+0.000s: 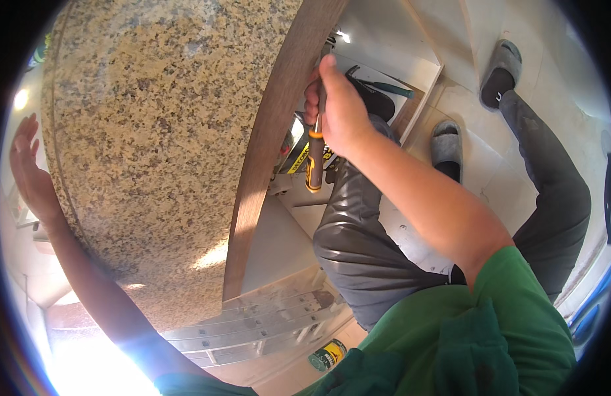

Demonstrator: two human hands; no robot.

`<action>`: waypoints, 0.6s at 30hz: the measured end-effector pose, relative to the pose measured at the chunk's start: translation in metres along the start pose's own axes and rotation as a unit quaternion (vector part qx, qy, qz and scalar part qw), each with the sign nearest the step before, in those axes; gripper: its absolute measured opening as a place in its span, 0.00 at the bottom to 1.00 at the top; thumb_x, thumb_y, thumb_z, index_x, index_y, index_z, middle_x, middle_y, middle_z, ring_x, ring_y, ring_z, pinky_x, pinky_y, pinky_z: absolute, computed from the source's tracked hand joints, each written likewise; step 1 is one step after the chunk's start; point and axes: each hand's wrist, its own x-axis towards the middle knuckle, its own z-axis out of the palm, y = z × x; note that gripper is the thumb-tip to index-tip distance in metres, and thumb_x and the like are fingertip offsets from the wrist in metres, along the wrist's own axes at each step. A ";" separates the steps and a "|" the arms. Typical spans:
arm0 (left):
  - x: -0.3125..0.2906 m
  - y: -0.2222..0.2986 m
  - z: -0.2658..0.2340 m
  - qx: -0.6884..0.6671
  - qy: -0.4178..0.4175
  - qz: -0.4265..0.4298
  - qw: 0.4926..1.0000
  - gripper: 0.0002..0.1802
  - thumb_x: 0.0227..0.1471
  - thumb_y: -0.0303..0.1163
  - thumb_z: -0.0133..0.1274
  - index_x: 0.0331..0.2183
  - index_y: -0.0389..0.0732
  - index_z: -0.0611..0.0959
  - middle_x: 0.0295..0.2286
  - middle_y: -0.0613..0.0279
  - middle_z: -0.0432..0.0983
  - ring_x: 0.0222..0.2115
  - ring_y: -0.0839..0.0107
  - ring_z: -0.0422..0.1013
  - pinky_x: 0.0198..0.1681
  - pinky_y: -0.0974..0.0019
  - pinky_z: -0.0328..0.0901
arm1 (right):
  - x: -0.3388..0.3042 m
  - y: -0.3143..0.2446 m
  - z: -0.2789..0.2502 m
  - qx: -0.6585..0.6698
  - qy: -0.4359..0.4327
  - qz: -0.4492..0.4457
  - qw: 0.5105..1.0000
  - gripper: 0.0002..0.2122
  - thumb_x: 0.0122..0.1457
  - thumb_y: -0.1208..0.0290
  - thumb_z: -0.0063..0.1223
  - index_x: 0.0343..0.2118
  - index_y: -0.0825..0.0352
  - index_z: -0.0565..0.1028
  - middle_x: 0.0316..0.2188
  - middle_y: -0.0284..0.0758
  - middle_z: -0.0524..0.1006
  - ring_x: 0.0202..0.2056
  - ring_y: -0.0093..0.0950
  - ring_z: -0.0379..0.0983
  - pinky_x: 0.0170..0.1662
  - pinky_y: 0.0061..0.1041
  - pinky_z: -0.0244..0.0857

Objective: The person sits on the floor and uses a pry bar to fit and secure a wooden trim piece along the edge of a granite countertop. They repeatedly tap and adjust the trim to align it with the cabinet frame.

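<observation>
My right hand [341, 109] is closed round the metal shaft of a screwdriver [314, 162], beside the wooden edge strip [256, 158] of a speckled granite slab [167, 132]. Its black-and-yellow handle points down toward my knee. The far end of the tool is hidden by my fingers and the strip. On the slab's other side, my left hand [33, 175] is open with fingers stretched, beside the left edge; I see nothing held in it. Whether its palm touches the slab I cannot tell.
A tool with a green handle [391, 88] lies in an open white compartment beyond my right hand. A grey slipper [446, 145] is on the tiled floor. Below the slab lies an aluminium ladder [252, 333], with a green can [328, 355] nearby.
</observation>
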 end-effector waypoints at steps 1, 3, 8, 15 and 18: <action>0.000 0.002 0.001 0.001 0.003 -0.003 1.000 0.29 0.68 0.49 0.34 0.54 0.38 0.78 0.52 0.54 0.74 0.56 0.63 0.67 0.62 0.57 0.57 | 0.005 -0.008 0.000 0.015 0.002 -0.003 1.000 0.25 0.63 0.37 0.47 0.34 0.60 0.69 0.18 0.24 0.60 0.20 0.20 0.57 0.24 0.23 0.53; 0.000 0.005 0.002 0.001 0.010 -0.008 1.000 0.29 0.68 0.49 0.34 0.54 0.38 0.78 0.52 0.55 0.74 0.56 0.63 0.67 0.62 0.57 0.58 | 0.006 -0.020 -0.001 0.019 -0.005 0.004 1.000 0.25 0.63 0.37 0.47 0.35 0.61 0.69 0.18 0.24 0.60 0.20 0.20 0.57 0.24 0.23 0.53; 0.001 0.004 0.001 0.000 0.000 -0.004 1.000 0.29 0.68 0.48 0.35 0.54 0.38 0.78 0.52 0.55 0.74 0.56 0.63 0.67 0.61 0.57 0.57 | 0.002 -0.042 -0.007 0.000 0.007 -0.025 1.000 0.17 0.64 0.62 0.56 0.51 0.65 0.69 0.19 0.24 0.62 0.20 0.16 0.57 0.24 0.20 0.55; -0.001 0.002 0.001 -0.004 -0.002 -0.010 1.000 0.29 0.68 0.48 0.35 0.54 0.38 0.78 0.52 0.55 0.74 0.56 0.63 0.67 0.62 0.56 0.57 | -0.028 -0.044 0.008 0.019 -0.003 0.020 1.000 0.22 0.62 0.74 0.54 0.59 0.68 0.65 0.21 0.24 0.64 0.19 0.15 0.57 0.21 0.18 0.52; -0.001 0.004 0.002 -0.008 0.006 -0.011 1.000 0.29 0.67 0.48 0.36 0.54 0.37 0.78 0.52 0.54 0.74 0.56 0.63 0.67 0.62 0.57 0.57 | -0.024 -0.050 0.003 0.013 0.021 0.016 1.000 0.16 0.61 0.73 0.55 0.51 0.68 0.70 0.21 0.23 0.62 0.20 0.16 0.56 0.23 0.19 0.52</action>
